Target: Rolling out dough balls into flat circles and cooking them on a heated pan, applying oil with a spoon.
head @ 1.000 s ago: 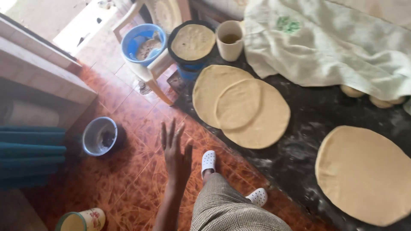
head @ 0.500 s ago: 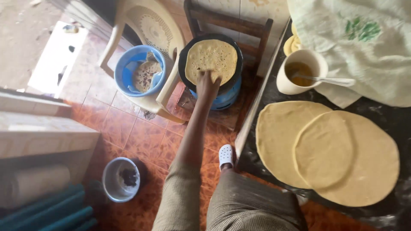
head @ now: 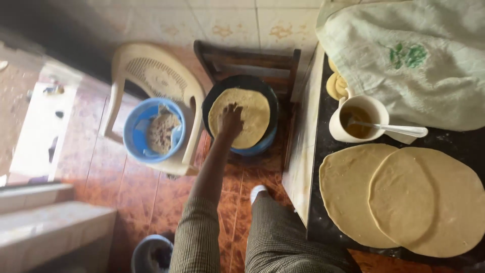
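Pressing flatbread (head: 247, 114) in pan (head: 212, 98) with left hand (head: 232, 120).
Grip spread flat on bread; right hand unseen. Next: pinching an edge carefully, pan likely hot; raw rounds (head: 404, 197) waiting on table (head: 454, 141).

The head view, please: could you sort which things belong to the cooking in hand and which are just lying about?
In use: left hand, flatbread it touches, black pan, raw dough rounds, cup of oil.

Lying about: plastic chair, blue bowl, white cloth.
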